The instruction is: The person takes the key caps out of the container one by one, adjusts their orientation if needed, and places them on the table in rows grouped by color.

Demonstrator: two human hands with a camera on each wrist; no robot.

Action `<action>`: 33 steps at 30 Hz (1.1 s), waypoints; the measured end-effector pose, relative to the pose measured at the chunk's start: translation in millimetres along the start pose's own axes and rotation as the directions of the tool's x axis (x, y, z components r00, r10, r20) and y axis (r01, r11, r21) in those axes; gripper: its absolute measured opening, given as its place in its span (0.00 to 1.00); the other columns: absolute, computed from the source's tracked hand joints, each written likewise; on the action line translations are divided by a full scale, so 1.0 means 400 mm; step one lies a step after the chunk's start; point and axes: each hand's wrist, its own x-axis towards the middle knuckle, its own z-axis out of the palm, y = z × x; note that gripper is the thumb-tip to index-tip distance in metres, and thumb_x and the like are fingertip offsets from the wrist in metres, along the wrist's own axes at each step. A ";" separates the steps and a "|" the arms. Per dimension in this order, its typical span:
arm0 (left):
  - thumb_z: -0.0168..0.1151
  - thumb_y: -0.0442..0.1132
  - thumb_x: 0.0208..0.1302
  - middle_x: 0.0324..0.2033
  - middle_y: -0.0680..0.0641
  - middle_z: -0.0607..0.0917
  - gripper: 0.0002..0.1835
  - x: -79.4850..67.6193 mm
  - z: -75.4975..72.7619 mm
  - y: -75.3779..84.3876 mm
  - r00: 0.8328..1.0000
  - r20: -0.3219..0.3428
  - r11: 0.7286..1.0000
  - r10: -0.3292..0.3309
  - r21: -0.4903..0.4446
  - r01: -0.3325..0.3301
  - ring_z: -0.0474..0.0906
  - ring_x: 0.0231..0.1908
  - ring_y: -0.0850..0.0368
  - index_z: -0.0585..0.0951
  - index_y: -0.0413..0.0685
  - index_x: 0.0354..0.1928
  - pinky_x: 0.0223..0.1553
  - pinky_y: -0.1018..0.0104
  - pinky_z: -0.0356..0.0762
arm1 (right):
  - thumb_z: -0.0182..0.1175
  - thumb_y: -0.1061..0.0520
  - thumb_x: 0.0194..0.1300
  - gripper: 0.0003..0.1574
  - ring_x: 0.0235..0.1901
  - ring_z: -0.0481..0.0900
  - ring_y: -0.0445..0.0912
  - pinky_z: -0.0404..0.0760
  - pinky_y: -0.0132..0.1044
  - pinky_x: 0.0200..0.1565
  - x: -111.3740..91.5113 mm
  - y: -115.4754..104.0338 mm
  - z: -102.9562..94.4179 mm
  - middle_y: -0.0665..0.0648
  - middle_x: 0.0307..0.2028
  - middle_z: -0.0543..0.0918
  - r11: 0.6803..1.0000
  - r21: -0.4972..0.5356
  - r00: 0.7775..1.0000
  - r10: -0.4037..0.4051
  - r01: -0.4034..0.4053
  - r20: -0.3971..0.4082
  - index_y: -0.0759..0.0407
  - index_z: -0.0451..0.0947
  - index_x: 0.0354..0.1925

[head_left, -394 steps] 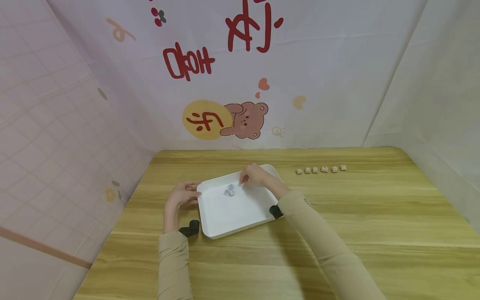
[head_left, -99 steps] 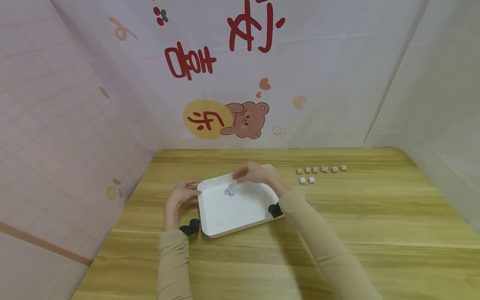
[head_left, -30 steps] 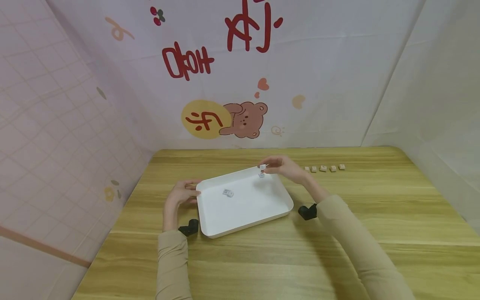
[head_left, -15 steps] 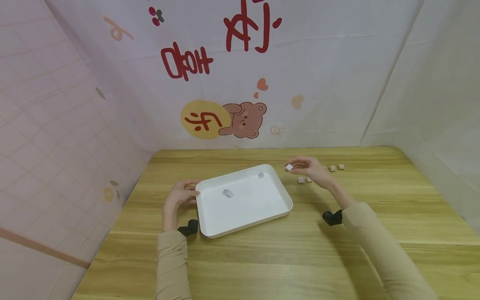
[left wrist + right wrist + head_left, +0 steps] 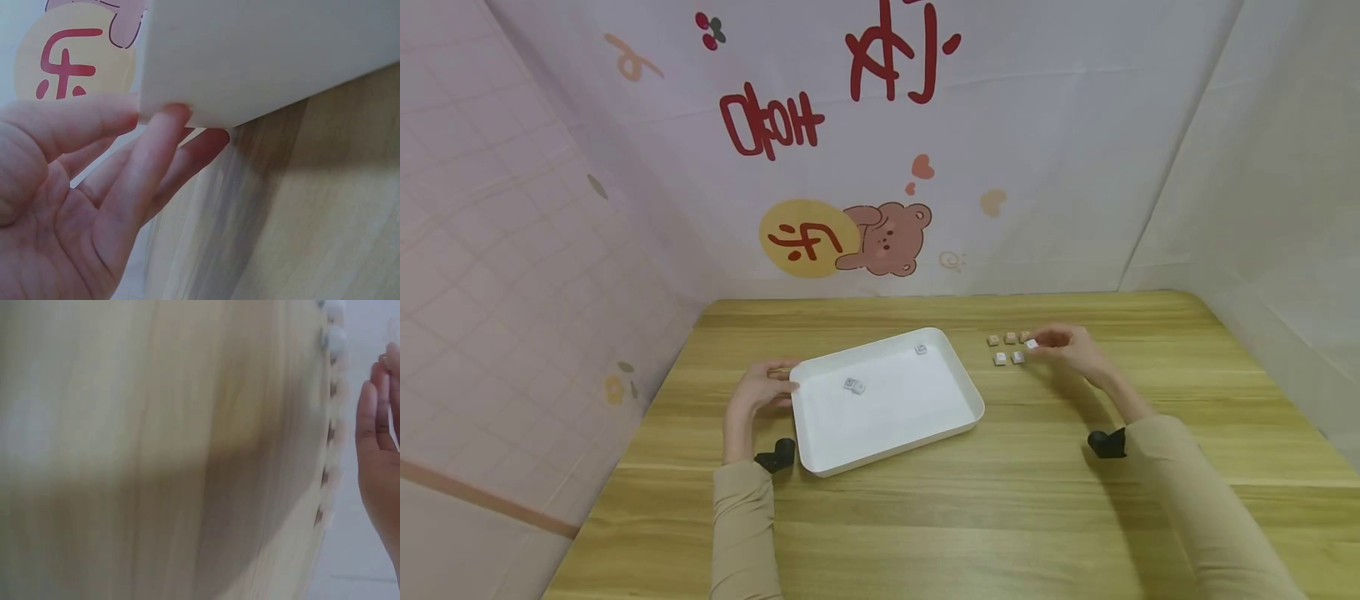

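Note:
My left hand holds the white tray at its left rim. In the left wrist view the thumb reaches over the rim, with other fingers against the outer wall and lower edge. To the right of the tray, my right hand pinches a white keycap just above the table. Two white keycaps lie close by, in front of a row of beige keycaps that the hand partly hides. Inside the tray, one keycap sits at the back right corner and two keycaps touch left of centre.
The wooden table meets a printed cloth wall behind. Black wrist cameras hang beside both wrists. The right wrist view is blurred; its row of keycaps runs left of the right hand.
My right hand has taken a white keycap from the tray and carried it right, beside the front row. Two white keycaps joined the table earlier. One tray keycap shifted to the back right corner.

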 end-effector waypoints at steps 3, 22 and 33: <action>0.57 0.25 0.62 0.61 0.26 0.71 0.28 -0.001 0.001 0.002 1.000 0.001 1.000 -0.003 -0.001 0.003 0.83 0.38 0.56 0.66 0.34 0.66 0.32 0.71 0.85 | 0.63 0.53 0.63 0.25 0.44 0.80 0.41 0.79 0.28 0.43 -0.008 0.003 -0.007 0.71 0.52 0.79 0.996 -0.092 1.000 0.011 -0.010 0.002 0.68 0.76 0.52; 0.58 0.25 0.62 0.60 0.28 0.73 0.28 0.001 -0.002 -0.002 1.000 -0.008 1.000 -0.003 -0.003 0.003 0.84 0.37 0.55 0.67 0.36 0.65 0.30 0.74 0.84 | 0.67 0.60 0.57 0.13 0.36 0.79 0.49 0.78 0.32 0.37 0.018 0.015 0.021 0.64 0.35 0.84 0.953 -0.300 0.999 -0.038 0.027 -0.031 0.67 0.82 0.40; 0.57 0.25 0.62 0.60 0.27 0.72 0.28 0.003 -0.003 -0.001 1.000 -0.007 1.000 -0.003 0.003 0.003 0.83 0.37 0.57 0.67 0.35 0.66 0.30 0.74 0.84 | 0.65 0.60 0.59 0.18 0.38 0.81 0.54 0.81 0.34 0.36 0.017 -0.006 0.002 0.68 0.39 0.83 0.952 -0.304 1.000 -0.029 0.026 -0.006 0.70 0.79 0.46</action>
